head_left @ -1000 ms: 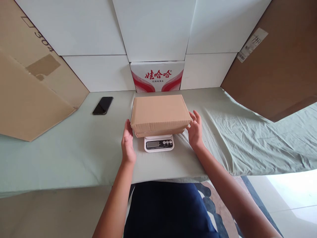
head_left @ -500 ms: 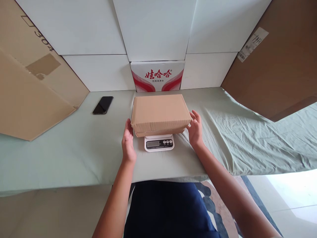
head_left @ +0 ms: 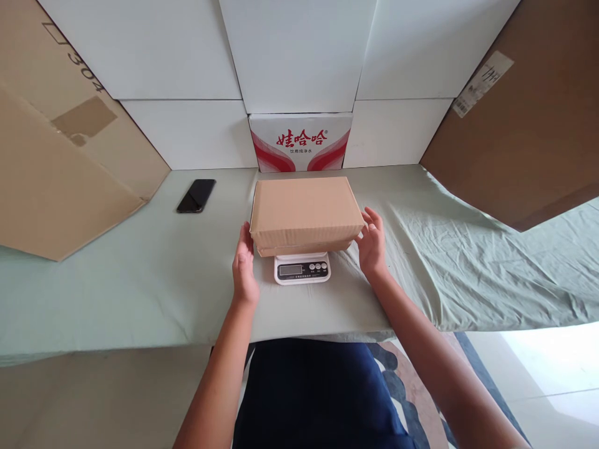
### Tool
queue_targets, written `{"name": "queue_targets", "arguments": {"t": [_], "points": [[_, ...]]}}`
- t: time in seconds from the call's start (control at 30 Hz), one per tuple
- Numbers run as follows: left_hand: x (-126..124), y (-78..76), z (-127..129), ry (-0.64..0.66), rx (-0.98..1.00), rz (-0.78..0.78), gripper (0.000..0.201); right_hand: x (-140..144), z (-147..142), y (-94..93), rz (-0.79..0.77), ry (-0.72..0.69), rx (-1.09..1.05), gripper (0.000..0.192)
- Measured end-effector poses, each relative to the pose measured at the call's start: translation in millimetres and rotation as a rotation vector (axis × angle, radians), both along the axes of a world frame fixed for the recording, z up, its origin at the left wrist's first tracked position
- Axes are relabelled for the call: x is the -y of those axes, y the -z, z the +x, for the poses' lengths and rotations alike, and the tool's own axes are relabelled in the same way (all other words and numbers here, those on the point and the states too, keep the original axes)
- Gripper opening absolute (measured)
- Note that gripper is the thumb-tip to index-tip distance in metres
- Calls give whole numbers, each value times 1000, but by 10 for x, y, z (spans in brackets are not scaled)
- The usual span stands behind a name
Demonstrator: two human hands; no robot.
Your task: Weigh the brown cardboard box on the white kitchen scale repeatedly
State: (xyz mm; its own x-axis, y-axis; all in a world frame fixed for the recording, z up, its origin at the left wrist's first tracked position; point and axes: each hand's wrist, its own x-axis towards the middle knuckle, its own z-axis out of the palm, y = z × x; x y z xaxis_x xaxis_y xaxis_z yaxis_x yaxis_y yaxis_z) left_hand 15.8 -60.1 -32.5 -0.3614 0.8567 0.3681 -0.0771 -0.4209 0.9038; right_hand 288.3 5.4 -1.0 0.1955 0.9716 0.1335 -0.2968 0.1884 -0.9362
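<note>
A closed brown cardboard box (head_left: pixel 306 206) sits on a small white digital scale (head_left: pixel 302 278), whose display and round buttons stick out at the front. The box hides the rest of the scale. My left hand (head_left: pixel 244 268) lies along the left side of the box, fingers pointing forward and pressed together. At the box's right front corner, my right hand (head_left: pixel 372 246) touches the side with curved, slightly parted fingers. Between them the two hands hold the box from both sides. No digits can be read on the display.
A black phone (head_left: pixel 196 196) lies to the left on the green cloth (head_left: pixel 140 280). A white carton with red print (head_left: pixel 301 143) stands behind the box. Large cardboard panels (head_left: pixel 88 187) and a brown carton (head_left: pixel 524 143) flank the table. White panels (head_left: pixel 187 134) form the back.
The view has shifted slightly. Both hands keep their places at the sides of the box, and the box and scale stay where they were.
</note>
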Motion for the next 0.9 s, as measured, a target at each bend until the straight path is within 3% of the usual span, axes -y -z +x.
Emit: {"name": "queue_targets", "arguments": {"t": [0.43, 0.9], "points": [[16, -37, 11, 2, -18, 1, 81, -22, 24, 79, 24, -45, 74, 53], [24, -65, 19, 1, -43, -24, 82, -15, 18, 1, 28, -23, 71, 51]]}}
